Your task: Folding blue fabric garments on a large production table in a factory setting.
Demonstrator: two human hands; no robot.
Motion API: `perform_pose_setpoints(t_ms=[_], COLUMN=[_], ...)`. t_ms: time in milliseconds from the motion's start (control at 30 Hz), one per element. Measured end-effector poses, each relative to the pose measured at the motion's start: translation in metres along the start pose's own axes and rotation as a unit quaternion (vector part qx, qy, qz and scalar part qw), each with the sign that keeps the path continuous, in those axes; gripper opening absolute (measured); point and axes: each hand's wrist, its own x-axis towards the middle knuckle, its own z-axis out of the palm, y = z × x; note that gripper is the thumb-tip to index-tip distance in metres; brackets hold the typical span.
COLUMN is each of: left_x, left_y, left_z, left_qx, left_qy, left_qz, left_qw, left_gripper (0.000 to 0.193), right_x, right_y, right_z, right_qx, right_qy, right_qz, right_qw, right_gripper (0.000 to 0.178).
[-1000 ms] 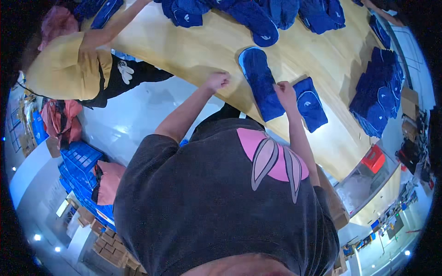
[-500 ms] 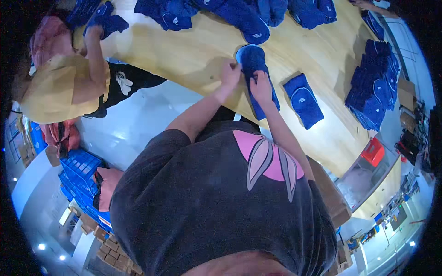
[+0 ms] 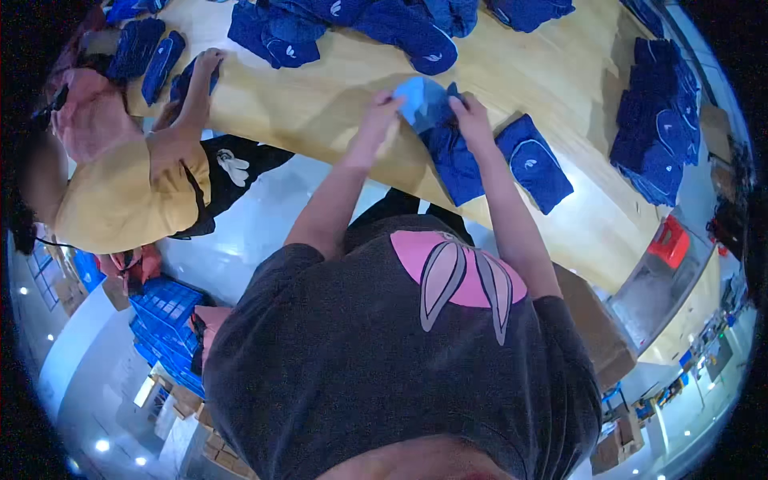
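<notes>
A dark blue cloth piece [image 3: 458, 170] with a light blue lining lies at the table's near edge; its exact kind I cannot tell. My left hand [image 3: 378, 116] pinches the light blue far end, lifted off the table. On the opposite side of that end, my right hand [image 3: 472, 118] grips the dark edge between thumb and fingers. Just right of my right forearm rests a folded dark blue piece [image 3: 534, 166] with pale curved piping and a small white mark.
Beyond my hands a heap of similar blue pieces [image 3: 360, 28] lies on the wooden table [image 3: 320, 112]. A stack of folded ones [image 3: 652, 132] stands at the right, near a red bin [image 3: 669, 242]. A person in yellow [image 3: 120, 196] handles blue pieces at the left. Blue crates [image 3: 164, 316] stand behind.
My hands have moved apart and spread the cloth's far end, showing more light blue lining. The view has shifted slightly. The person at left has reached farther over the table.
</notes>
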Motion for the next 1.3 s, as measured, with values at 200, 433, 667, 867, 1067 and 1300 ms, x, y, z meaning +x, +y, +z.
perform_pose_setpoints(t_ms=[200,433,667,867,1067,1300], left_x=[-0.065,-0.085,-0.068,-0.087,-0.086,-0.079], left_y=[0.008,-0.078,-0.029,0.003,0.048,0.083], left_z=[-0.139,-0.288,-0.214,-0.183,-0.107,0.038], left_qx=[-0.259,0.414,-0.286,-0.206,0.050,0.227], left_qy=[0.132,0.225,0.358,0.351,0.306,0.130], left_qz=[0.030,0.103,-0.030,0.048,0.216,0.311], left_qw=[0.956,0.876,0.889,0.912,0.926,0.914], left_gripper=[0.037,0.022,0.023,0.022,0.022,0.016], right_x=[-0.101,-0.097,-0.077,-0.051,-0.049,-0.081], right_y=[-0.011,0.033,0.014,-0.015,0.053,0.054], right_z=[-0.137,-0.143,-0.116,-0.033,0.109,0.047], right_qx=[0.565,0.527,0.321,-0.086,-0.477,-0.330], right_qy=[0.115,0.153,0.243,0.205,-0.085,-0.151], right_qz=[0.034,0.021,0.021,-0.005,-0.210,-0.163], right_qw=[0.817,0.836,0.915,0.975,0.849,0.917], right_gripper=[0.031,0.031,0.021,0.019,0.035,0.037])
